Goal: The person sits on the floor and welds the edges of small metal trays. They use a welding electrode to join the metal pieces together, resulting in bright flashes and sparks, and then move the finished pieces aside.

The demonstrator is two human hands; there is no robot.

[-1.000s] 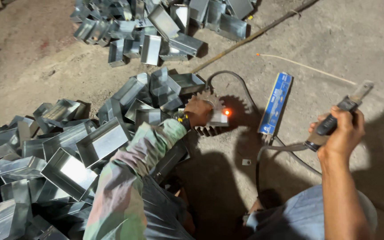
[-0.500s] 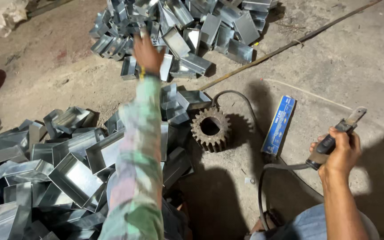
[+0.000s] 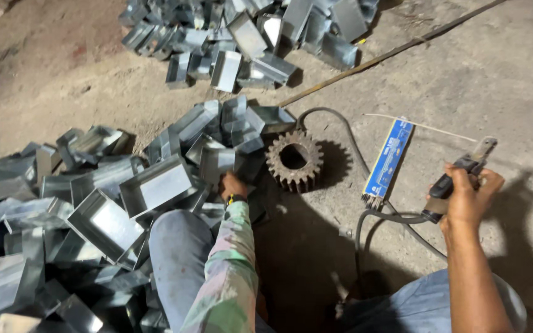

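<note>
My left hand (image 3: 233, 185), in a patterned sleeve, is closed on the lower edge of a small galvanised sheet-metal box (image 3: 217, 163) at the near pile's right side. A rusty toothed gear (image 3: 294, 161) lies flat on the floor just right of that box. My right hand (image 3: 469, 191) grips a black-handled welding electrode holder (image 3: 464, 169), held above the floor to the right, with its jaw pointing up and away. A grey cable (image 3: 396, 219) runs from the holder down towards my knee.
A heap of open metal boxes (image 3: 94, 203) covers the left. A second heap (image 3: 248, 37) lies at the top. A blue electrode packet (image 3: 388, 159) and a thin bare rod (image 3: 421, 125) lie right of the gear. A long bar (image 3: 390, 52) crosses the concrete floor.
My left hand left the gear, where a spark glowed, reached out to the far heap, then came back to a box in the near pile. My right hand kept the holder.
</note>
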